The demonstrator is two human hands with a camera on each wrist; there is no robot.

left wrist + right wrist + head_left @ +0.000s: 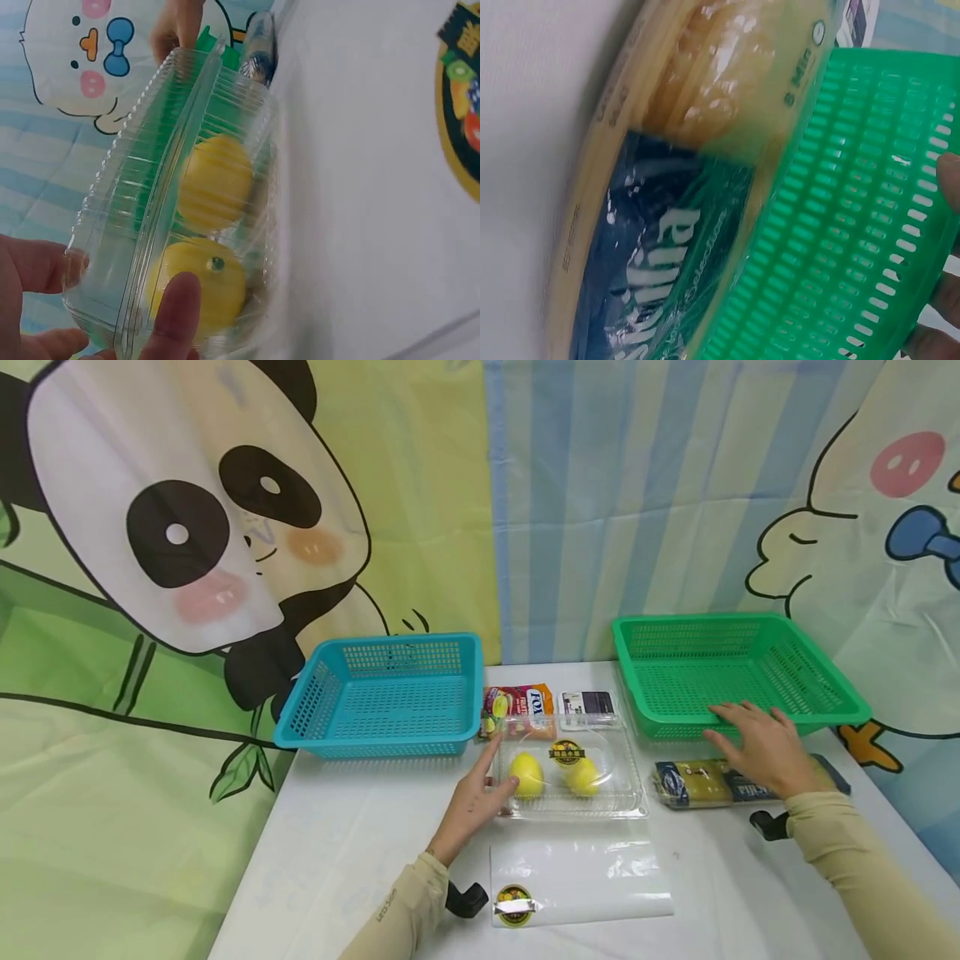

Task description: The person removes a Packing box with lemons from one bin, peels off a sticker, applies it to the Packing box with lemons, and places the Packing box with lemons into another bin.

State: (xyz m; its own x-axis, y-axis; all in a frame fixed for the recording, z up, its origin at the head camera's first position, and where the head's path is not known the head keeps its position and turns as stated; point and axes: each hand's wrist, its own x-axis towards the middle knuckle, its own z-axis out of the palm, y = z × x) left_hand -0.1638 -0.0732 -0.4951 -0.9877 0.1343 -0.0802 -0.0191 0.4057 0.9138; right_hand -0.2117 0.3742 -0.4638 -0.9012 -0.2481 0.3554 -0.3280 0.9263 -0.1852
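My left hand (474, 800) is at the left end of a clear plastic box (626, 781) with two lemons (528, 775) inside. In the left wrist view, the thumb (177, 319) lies across the box's front and the fingers (43, 264) reach round its lid end. My right hand (767, 745) reaches over a pack of pasta (701, 782), its fingers spread at the front rim of the green basket (813, 664). The right wrist view catches only its fingertips (946, 292) beside the basket's perforated wall.
A blue basket (397, 693) stands at the back left. Behind the plastic box lie a Fox's sweet bag (525, 700) and a small dark-labelled pack (587, 702). A glossy flat sheet (585, 877) with a round sticker lies in front. A printed curtain (570, 510) hangs behind the table.
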